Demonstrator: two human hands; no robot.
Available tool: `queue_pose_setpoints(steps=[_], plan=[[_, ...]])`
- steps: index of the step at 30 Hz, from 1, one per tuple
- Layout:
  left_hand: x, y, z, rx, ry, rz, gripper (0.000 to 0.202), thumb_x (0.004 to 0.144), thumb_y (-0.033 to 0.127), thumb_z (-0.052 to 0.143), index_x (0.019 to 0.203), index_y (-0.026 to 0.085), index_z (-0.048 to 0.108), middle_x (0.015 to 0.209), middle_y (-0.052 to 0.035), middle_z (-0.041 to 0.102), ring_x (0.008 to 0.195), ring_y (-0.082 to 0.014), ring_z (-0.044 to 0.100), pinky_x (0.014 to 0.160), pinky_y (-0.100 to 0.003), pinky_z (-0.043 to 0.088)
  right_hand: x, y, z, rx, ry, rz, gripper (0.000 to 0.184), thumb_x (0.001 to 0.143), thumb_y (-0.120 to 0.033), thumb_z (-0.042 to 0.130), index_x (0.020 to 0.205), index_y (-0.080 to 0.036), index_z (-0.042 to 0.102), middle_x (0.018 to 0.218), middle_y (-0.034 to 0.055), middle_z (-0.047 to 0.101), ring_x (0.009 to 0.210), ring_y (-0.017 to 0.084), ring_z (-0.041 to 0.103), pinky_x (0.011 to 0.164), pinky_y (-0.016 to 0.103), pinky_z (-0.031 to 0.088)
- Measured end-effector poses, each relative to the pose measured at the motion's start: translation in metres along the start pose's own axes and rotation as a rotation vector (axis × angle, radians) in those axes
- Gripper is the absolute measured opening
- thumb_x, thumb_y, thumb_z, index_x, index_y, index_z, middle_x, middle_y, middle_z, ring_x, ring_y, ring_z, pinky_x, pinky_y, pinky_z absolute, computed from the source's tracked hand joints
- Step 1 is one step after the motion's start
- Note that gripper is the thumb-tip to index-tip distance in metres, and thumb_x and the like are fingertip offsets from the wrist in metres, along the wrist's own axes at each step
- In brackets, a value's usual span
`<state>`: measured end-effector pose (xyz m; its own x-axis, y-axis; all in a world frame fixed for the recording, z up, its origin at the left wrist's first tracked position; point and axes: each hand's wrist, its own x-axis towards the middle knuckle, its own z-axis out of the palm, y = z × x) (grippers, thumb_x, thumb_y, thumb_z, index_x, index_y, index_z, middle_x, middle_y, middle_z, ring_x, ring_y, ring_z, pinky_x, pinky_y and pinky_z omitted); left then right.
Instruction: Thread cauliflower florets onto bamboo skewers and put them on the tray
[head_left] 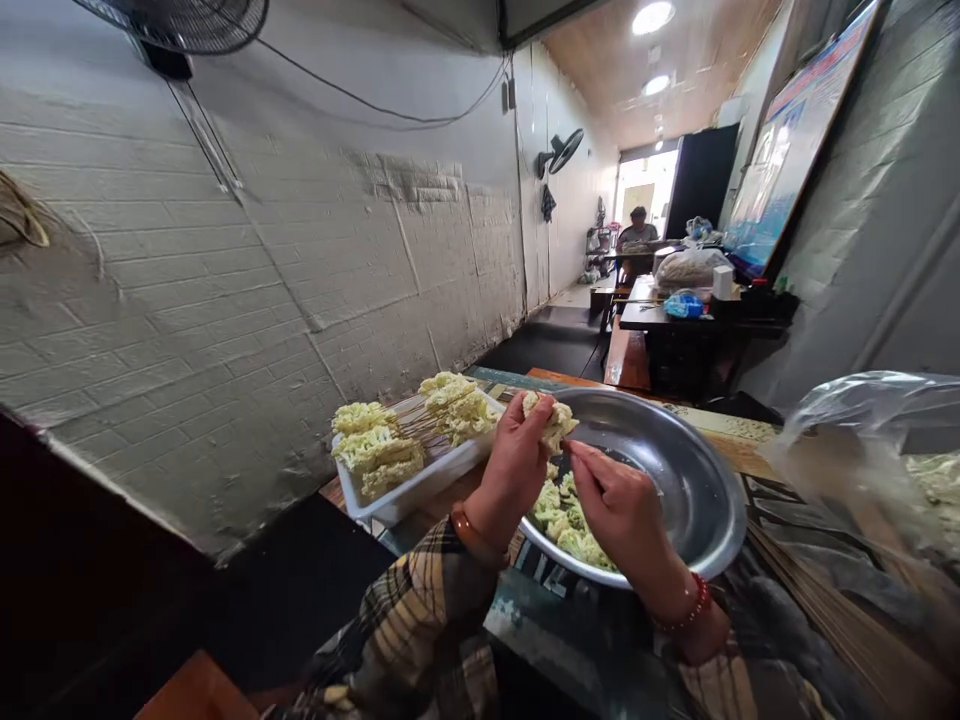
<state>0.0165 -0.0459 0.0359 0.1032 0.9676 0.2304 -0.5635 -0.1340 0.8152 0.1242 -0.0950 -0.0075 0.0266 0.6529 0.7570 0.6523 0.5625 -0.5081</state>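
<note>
My left hand (516, 460) is closed around a pale cauliflower floret (556, 420), held up over the left side of a wide metal basin (724, 510). Close beside that floret, my right hand (619, 500) is pinched with its fingertips near the floret's lower edge; whatever lies between them is too small to make out. Loose cauliflower florets (566, 525) lie in the basin below. To the left stands a white tray (401, 502) with bunches of skewered cauliflower (375, 450) at both ends, the thin sticks lying across the middle.
Thin wooden skewers (817, 590) lie in a bundle at the right of the table. Behind them sits a clear plastic bag (847, 425) with more cauliflower. Farther back are a dark table (637, 318) with bags and a seated person (637, 230). A brick wall (262, 330) runs along the left.
</note>
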Motion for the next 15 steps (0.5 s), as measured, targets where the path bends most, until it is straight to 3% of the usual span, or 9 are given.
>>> queue_pose_setpoints(steps=[6,8,11,15], plan=[[-0.002,-0.006,0.003,0.004,0.024,-0.042,0.029,0.07,0.032,0.077,0.077,0.018,0.053,0.072,0.0039,0.053,0.061,-0.0066,0.049,0.058,-0.019,0.04,0.001,0.003,0.001,-0.037,-0.005,-0.017,0.032,0.096,-0.027,0.042,0.099,-0.019,0.073,0.094,0.0099,0.078,0.079,0.021,0.074,0.076,0.032,0.057],[0.0,-0.004,0.001,0.042,-0.018,-0.05,0.029,0.072,0.036,0.076,0.079,0.017,0.055,0.072,0.003,0.054,0.061,-0.0073,0.05,0.058,-0.02,0.04,0.002,0.005,-0.001,-0.041,-0.018,-0.02,0.032,0.096,-0.028,0.042,0.099,-0.019,0.072,0.095,0.0097,0.078,0.078,0.021,0.074,0.074,0.031,0.056],[0.005,-0.001,-0.01,0.064,-0.093,-0.065,0.033,0.073,0.042,0.075,0.089,0.017,0.06,0.078,0.0005,0.059,0.067,-0.0097,0.055,0.064,-0.022,0.044,0.006,0.01,-0.007,-0.078,-0.027,-0.004,0.031,0.096,-0.028,0.042,0.098,-0.019,0.072,0.094,0.0093,0.078,0.077,0.021,0.073,0.072,0.031,0.054],[0.013,-0.005,-0.035,0.175,-0.019,-0.119,0.036,0.074,0.043,0.074,0.096,0.017,0.062,0.084,-0.0027,0.064,0.069,-0.0116,0.06,0.066,-0.024,0.045,0.013,0.02,-0.014,-0.081,-0.033,0.066,0.032,0.096,-0.03,0.042,0.096,-0.018,0.071,0.087,0.0083,0.077,0.074,0.021,0.071,0.067,0.029,0.05]])
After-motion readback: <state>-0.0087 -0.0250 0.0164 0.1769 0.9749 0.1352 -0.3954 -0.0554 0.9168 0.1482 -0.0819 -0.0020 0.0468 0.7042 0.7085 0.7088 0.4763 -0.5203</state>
